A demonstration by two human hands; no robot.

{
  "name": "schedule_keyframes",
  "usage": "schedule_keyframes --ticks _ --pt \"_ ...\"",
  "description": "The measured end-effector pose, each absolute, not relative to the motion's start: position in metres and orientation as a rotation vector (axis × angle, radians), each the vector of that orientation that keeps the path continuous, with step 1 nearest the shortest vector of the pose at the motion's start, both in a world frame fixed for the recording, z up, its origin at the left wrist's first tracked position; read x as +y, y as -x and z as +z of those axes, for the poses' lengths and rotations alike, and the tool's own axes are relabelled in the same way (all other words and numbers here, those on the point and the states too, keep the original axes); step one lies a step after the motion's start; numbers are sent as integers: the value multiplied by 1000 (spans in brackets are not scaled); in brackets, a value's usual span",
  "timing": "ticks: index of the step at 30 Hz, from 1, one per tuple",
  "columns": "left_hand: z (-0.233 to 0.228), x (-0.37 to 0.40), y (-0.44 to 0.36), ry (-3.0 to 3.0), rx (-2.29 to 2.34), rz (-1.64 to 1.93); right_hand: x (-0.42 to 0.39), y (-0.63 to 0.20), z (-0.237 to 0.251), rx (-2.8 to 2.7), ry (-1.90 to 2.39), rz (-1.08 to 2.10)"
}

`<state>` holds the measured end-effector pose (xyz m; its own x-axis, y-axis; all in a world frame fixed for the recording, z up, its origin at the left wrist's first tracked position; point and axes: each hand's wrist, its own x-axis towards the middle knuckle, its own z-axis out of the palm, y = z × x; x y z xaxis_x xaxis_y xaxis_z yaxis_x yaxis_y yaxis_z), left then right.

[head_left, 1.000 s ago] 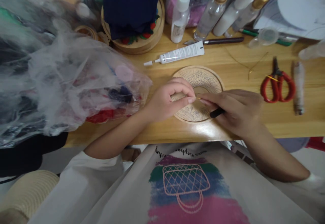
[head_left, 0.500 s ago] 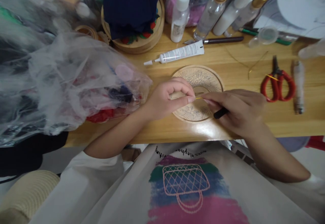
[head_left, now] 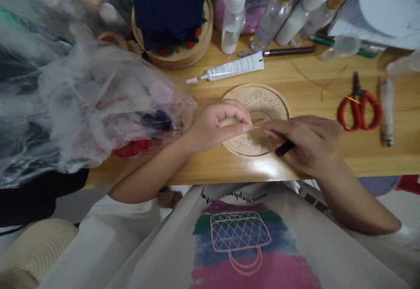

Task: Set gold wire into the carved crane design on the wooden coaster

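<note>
Over the disc [head_left: 262, 99] at the table's [head_left: 328, 158] near edge, left hand [head_left: 216, 127] pinching a gold wire [head_left: 257, 127], right hand [head_left: 305, 142] gripping a black tool [head_left: 284, 148]; pattern drawn, seemingly little wire laid yet.

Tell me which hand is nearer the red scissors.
Right. The right hand lies just left of the red scissors, apart from them; the left hand is farther left, over the round wooden disc.
</note>
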<state>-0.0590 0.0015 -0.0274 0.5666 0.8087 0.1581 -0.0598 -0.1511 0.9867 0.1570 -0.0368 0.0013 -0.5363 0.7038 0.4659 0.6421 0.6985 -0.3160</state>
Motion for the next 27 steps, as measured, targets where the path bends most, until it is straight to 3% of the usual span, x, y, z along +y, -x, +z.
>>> schedule_keyframes --ticks 11,27 --pt "-28 -2 58 -1616 695 901 -37 -160 -2 -2338 1020 111" --pt "-27 -10 54 -2158 801 1118 -37 -154 1 -2317 981 83"
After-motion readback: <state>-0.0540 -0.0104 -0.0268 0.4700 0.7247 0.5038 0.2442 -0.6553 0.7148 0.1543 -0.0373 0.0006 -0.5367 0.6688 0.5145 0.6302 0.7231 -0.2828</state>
